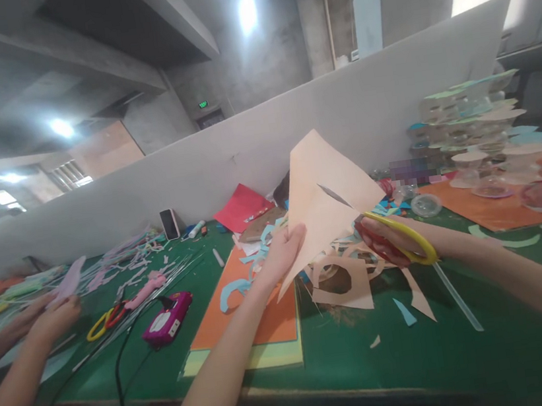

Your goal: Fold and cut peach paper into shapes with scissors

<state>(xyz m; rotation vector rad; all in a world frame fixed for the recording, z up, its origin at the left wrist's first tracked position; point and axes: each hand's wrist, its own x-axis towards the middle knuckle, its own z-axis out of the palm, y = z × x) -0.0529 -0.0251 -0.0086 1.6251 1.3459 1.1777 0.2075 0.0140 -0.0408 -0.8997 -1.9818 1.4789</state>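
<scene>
A pale peach sheet of paper is held up over the table by my left hand, which pinches its lower left edge. My right hand is wrapped round a pair of scissors with yellow and red handles. One pointed blade shows against the face of the sheet; whether it passes through the paper I cannot tell. Below the sheet lie peach offcuts with round holes, a blue curved strip and small blue scraps. Orange sheets are stacked under my left forearm.
To the left, a co-worker's hands hold lilac paper. Near them are another pair of scissors, a magenta power strip with a black cable, and a phone. Stacked clear cups with paper discs stand right. A white partition runs behind.
</scene>
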